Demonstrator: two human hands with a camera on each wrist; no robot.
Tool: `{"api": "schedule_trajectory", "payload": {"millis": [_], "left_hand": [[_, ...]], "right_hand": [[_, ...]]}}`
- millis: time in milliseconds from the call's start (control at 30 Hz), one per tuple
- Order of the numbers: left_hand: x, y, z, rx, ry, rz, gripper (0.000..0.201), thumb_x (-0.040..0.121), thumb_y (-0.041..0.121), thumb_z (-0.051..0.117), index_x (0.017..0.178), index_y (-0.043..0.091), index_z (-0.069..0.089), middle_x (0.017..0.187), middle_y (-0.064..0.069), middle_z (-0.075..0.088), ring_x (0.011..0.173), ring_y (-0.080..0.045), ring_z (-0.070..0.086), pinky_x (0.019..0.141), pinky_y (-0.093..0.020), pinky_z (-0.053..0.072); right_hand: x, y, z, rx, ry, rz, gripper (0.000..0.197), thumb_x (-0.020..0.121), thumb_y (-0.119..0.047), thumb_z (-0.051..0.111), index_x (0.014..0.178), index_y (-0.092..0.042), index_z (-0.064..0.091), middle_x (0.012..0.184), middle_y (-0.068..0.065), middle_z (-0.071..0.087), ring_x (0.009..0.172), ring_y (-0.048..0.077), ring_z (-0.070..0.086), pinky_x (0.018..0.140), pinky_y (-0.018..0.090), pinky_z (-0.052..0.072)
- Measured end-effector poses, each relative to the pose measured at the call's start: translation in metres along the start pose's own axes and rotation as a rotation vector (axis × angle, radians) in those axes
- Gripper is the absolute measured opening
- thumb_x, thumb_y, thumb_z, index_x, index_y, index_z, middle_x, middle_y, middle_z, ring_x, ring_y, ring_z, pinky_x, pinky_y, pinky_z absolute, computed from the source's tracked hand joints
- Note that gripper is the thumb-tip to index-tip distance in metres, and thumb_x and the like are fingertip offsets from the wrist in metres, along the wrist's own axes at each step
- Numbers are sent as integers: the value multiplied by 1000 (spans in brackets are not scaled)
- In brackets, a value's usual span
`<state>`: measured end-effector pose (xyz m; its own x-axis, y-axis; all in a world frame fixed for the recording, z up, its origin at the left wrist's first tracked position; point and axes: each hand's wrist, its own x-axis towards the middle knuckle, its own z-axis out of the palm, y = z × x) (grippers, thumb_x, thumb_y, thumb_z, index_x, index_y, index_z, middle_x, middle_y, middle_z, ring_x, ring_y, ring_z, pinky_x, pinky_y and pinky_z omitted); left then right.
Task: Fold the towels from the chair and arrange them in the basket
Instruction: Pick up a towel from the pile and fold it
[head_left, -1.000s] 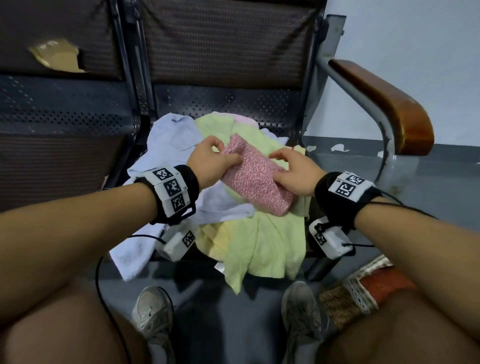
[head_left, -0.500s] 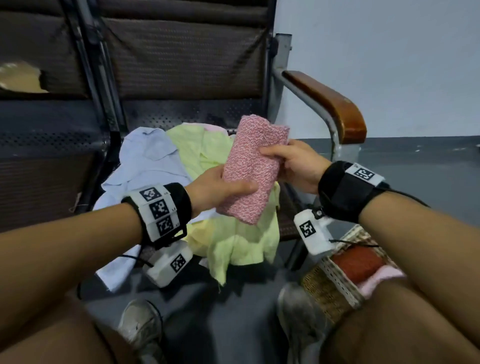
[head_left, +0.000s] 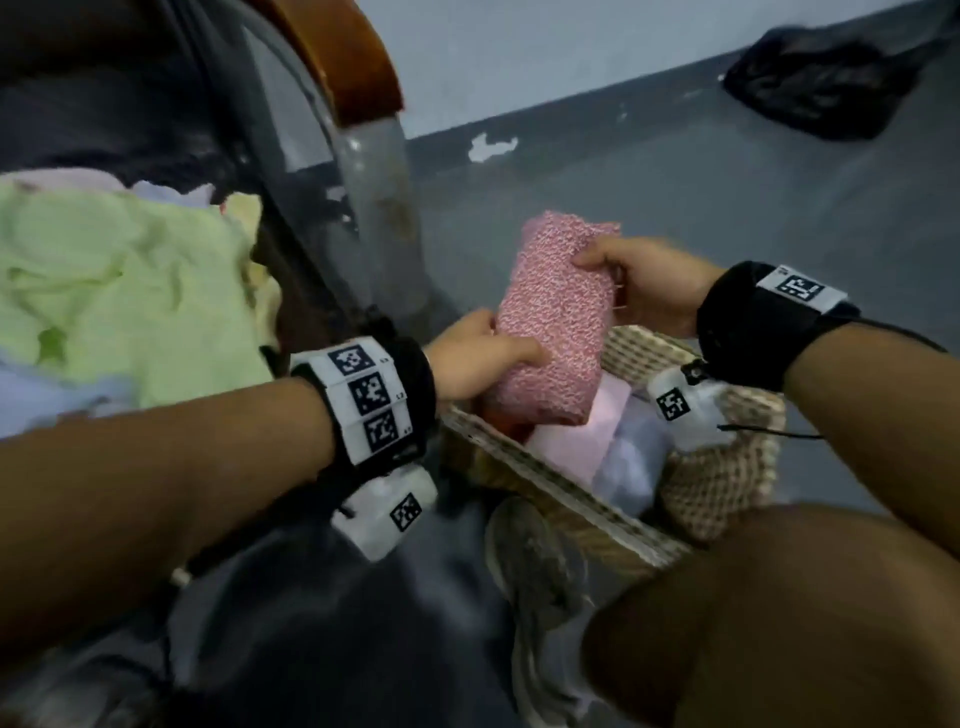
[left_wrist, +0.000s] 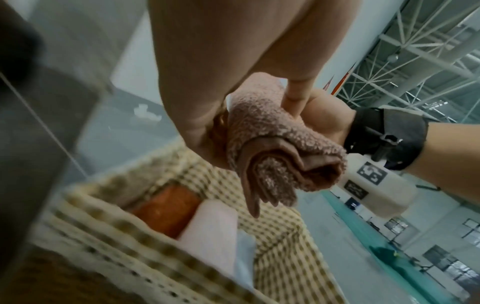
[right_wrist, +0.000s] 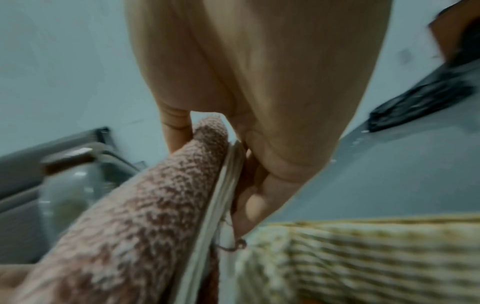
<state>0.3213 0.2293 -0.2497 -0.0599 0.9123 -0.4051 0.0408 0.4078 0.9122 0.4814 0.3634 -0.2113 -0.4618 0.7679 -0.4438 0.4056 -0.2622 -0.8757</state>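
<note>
A folded pink speckled towel (head_left: 553, 322) hangs just above the woven basket (head_left: 571, 499) on the floor. My left hand (head_left: 480, 353) grips its lower left side, thumb on top. My right hand (head_left: 641, 283) pinches its upper right edge. In the left wrist view the folded towel (left_wrist: 280, 156) shows its layered end above the basket (left_wrist: 283, 242). In the right wrist view the towel (right_wrist: 135, 218) runs down from my right hand's fingers (right_wrist: 176, 131). Orange (left_wrist: 166, 207), pink (head_left: 576, 441) and pale blue (head_left: 631, 467) folded towels lie in the basket. Loose green towels (head_left: 114, 291) stay on the chair.
The chair's metal leg (head_left: 374, 218) and wooden armrest (head_left: 337, 57) stand just left of the basket. A black bag (head_left: 826, 78) lies on the grey floor by the wall. My shoe (head_left: 540, 582) and right knee (head_left: 779, 623) are close to the basket's near side.
Both hands carried the folded pink towel off the chair, rightward and down, until it hangs over the basket. My head turned right with them.
</note>
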Motion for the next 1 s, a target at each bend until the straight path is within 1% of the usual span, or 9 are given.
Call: {"api": "schedule_trajectory", "payload": {"millis": [167, 267, 367, 433, 533, 667, 800, 933, 1000], "left_hand": [[57, -39, 97, 123, -58, -167, 27, 77, 26, 77, 95, 8, 65, 95, -5, 70, 82, -19, 68, 76, -31, 59], [81, -58, 139, 317, -197, -309, 41, 83, 32, 69, 110, 2, 62, 109, -10, 67, 94, -28, 67, 83, -36, 57], [96, -73, 168, 530, -279, -336, 38, 93, 32, 61, 121, 7, 55, 122, -13, 59, 111, -33, 59, 90, -34, 50], [103, -83, 180, 636, -240, -360, 45, 97, 30, 57, 132, 3, 52, 131, -16, 57, 117, -34, 57, 96, -35, 48], [112, -95, 187, 681, -168, -383, 40, 98, 26, 56, 130, 2, 57, 131, -16, 60, 118, -32, 57, 93, -33, 47], [115, -98, 187, 595, -140, -430, 37, 93, 29, 61, 121, 4, 61, 109, -12, 63, 95, -29, 59, 81, -34, 49], [108, -88, 175, 547, -176, -411, 43, 88, 34, 62, 119, 5, 60, 112, -18, 65, 102, -38, 63, 92, -41, 54], [97, -52, 141, 420, -266, -301, 33, 92, 23, 59, 116, 1, 65, 116, -16, 68, 105, -32, 67, 84, -36, 55], [83, -28, 112, 468, -224, -185, 26, 93, 23, 58, 108, 4, 69, 108, -10, 71, 96, -26, 70, 73, -31, 54]], "right_hand": [[1, 109, -69, 50, 258, 322, 9, 80, -17, 56, 79, -23, 49, 70, 2, 42, 58, 16, 43, 54, 22, 40], [7, 161, -85, 94, 286, 523, 11, 78, -10, 45, 74, -20, 43, 67, 4, 41, 58, 19, 43, 59, 24, 40], [15, 198, -95, 149, 316, 616, 15, 87, -7, 45, 97, -9, 55, 88, 14, 61, 78, 31, 60, 65, 37, 55], [19, 217, -99, 145, 342, 645, 25, 93, -9, 51, 117, -6, 57, 113, 20, 63, 102, 37, 64, 87, 53, 56], [26, 234, -95, 142, 363, 631, 21, 94, -10, 61, 114, -10, 60, 123, 17, 63, 109, 37, 63, 96, 55, 52], [31, 237, -90, 26, 313, 630, 32, 93, -17, 64, 123, -7, 59, 121, 16, 66, 104, 33, 67, 95, 51, 55], [27, 210, -95, -265, 304, 545, 43, 90, -27, 67, 127, -8, 59, 113, 11, 66, 87, 24, 65, 68, 30, 54], [18, 152, -85, -707, 213, 345, 24, 90, -32, 64, 105, -15, 69, 99, 5, 63, 99, 26, 60, 78, 28, 43], [16, 115, -69, -856, 100, 228, 18, 89, -32, 64, 98, -17, 69, 94, 3, 64, 98, 24, 61, 84, 30, 49]]}}
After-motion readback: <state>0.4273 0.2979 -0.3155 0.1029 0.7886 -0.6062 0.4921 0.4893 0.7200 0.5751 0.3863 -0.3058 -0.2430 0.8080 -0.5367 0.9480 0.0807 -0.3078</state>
